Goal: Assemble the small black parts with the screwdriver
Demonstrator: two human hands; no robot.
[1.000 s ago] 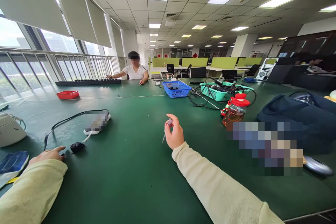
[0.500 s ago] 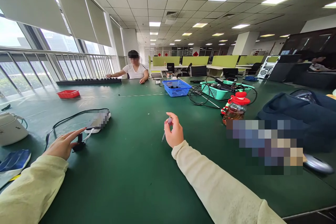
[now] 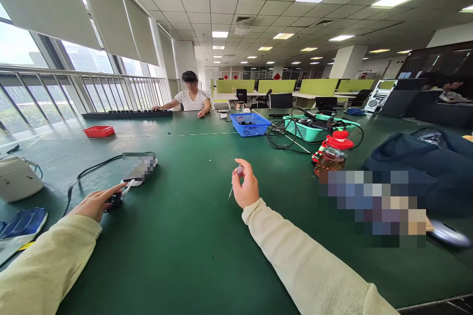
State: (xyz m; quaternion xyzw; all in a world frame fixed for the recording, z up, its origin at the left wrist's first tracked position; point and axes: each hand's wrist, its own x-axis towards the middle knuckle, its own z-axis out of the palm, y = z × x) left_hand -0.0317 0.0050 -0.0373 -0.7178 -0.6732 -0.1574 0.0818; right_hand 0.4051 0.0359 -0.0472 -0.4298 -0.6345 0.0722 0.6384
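At the left, my left hand (image 3: 94, 203) reaches over a small black device (image 3: 116, 201) with its fingers closed on it. The device's exact kind does not show. A white cable (image 3: 127, 187) runs from there toward a phone-like slab (image 3: 139, 171), partly blurred, lying on the table. Over the table's middle, my right hand (image 3: 247, 186) is closed in a pinch round a slim silver pointed tool (image 3: 231, 192). The tool's tip points down and left, and its handle is mostly hidden in my fingers.
On the green table (image 3: 177, 256) stand a red tray (image 3: 98, 132), a blue basket (image 3: 250, 128), a green basket (image 3: 308, 133) with cables, and a red-lidded jar (image 3: 332, 157). A navy bag (image 3: 417, 167) lies right, a white pot-like container (image 3: 16, 179) left. A person (image 3: 192, 101) sits across.
The black device stood more upright and now sits lower, tilted under my left hand. My right hand keeps the pointed tool in nearly the same place. The view has shifted slightly.
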